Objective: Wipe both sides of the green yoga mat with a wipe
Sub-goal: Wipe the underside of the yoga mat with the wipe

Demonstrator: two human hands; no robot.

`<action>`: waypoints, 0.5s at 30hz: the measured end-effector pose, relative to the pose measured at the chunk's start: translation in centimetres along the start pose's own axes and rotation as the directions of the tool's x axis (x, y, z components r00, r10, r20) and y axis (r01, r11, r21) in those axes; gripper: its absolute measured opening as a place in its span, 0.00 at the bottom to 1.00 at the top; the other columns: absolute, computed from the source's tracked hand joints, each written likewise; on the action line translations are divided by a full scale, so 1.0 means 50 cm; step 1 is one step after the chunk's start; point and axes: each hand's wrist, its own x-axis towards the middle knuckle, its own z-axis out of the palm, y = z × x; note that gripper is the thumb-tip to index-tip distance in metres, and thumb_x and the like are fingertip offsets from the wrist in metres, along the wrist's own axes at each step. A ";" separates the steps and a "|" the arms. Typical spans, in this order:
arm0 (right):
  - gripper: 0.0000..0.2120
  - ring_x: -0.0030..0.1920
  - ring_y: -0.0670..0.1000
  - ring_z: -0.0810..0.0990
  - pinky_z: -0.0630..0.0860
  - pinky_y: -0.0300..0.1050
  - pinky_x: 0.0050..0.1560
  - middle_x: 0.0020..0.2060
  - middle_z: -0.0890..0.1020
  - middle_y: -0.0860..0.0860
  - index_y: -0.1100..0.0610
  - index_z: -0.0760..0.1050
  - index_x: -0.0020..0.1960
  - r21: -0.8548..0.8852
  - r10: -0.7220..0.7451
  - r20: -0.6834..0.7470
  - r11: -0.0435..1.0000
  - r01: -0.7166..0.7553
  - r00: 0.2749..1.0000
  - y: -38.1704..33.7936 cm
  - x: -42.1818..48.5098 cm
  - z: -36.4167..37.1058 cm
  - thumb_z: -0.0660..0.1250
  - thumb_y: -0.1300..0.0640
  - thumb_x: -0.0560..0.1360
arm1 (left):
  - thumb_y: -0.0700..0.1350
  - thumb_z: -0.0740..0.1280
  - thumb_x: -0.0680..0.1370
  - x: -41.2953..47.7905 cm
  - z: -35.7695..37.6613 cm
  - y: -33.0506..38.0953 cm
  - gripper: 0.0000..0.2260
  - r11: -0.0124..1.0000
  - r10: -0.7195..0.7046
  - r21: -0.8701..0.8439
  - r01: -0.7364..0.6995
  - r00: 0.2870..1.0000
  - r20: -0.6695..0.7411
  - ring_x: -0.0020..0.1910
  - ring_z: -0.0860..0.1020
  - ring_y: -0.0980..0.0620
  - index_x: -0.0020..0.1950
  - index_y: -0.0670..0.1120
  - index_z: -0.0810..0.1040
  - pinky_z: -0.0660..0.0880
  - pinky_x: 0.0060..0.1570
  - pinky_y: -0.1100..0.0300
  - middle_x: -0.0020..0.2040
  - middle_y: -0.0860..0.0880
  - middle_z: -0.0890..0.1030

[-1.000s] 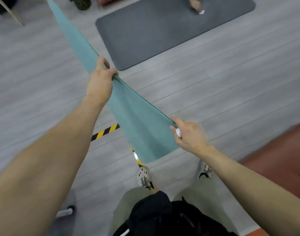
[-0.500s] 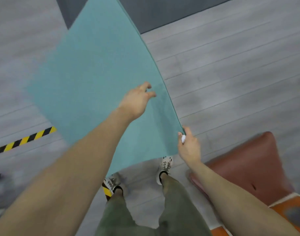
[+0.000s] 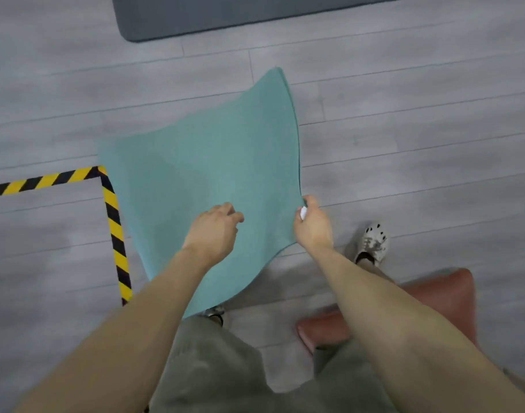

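Centrally, one green yoga mat (image 3: 213, 156) hangs bowed in the air, above the plank floor (image 3: 404, 114). One right hand (image 3: 313, 231) pinches its right edge, with one white wipe (image 3: 303, 212) tucked in the fingers. One left hand (image 3: 213, 231) lies over the mat's face, fingers curled; whether they grasp it cannot be told. Advised: lay the mat flat and fully spread before wiping. Beyond: one dark grey mat (image 3: 225, 13), one red-brown cushion (image 3: 440, 296), two shoes (image 3: 371, 242).

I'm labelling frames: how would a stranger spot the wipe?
Start at the green yoga mat held above the floor. The right hand grips its right edge; the wipe is the small white wad tucked in that hand, the only white thing held.
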 end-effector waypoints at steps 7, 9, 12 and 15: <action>0.15 0.54 0.61 0.83 0.75 0.46 0.48 0.53 0.85 0.59 0.57 0.76 0.64 -0.113 0.018 0.228 0.994 0.009 0.973 0.181 0.238 -0.050 0.67 0.54 0.79 | 0.53 0.65 0.83 0.133 0.248 0.169 0.15 0.887 -0.415 -0.198 0.418 0.908 0.060 0.62 0.79 0.44 0.68 0.52 0.78 0.78 0.59 0.48 0.63 0.49 0.79; 0.13 0.52 0.60 0.83 0.74 0.45 0.47 0.51 0.84 0.57 0.57 0.77 0.60 -0.178 0.008 0.318 0.983 0.052 0.948 0.250 0.303 -0.049 0.67 0.53 0.78 | 0.59 0.62 0.83 0.185 0.371 0.247 0.17 0.676 -0.617 -0.373 0.635 0.765 0.185 0.55 0.83 0.41 0.59 0.50 0.82 0.80 0.54 0.49 0.55 0.47 0.85; 0.11 0.48 0.57 0.81 0.74 0.45 0.46 0.46 0.82 0.53 0.56 0.78 0.56 -0.234 -0.028 0.395 0.963 0.130 0.918 0.346 0.379 -0.019 0.68 0.52 0.76 | 0.73 0.54 0.78 0.255 0.546 0.344 0.35 0.077 -0.660 -0.678 0.731 0.547 0.516 0.45 0.86 0.40 0.44 0.43 0.85 0.83 0.48 0.49 0.41 0.43 0.87; 0.11 0.51 0.59 0.82 0.75 0.46 0.45 0.50 0.84 0.55 0.56 0.78 0.55 -0.300 -0.063 0.451 0.929 0.217 0.890 0.458 0.429 0.040 0.68 0.52 0.76 | 0.71 0.59 0.81 0.316 0.681 0.411 0.34 -0.527 -0.411 -0.615 0.587 0.458 0.788 0.48 0.87 0.40 0.51 0.40 0.81 0.82 0.45 0.50 0.47 0.40 0.87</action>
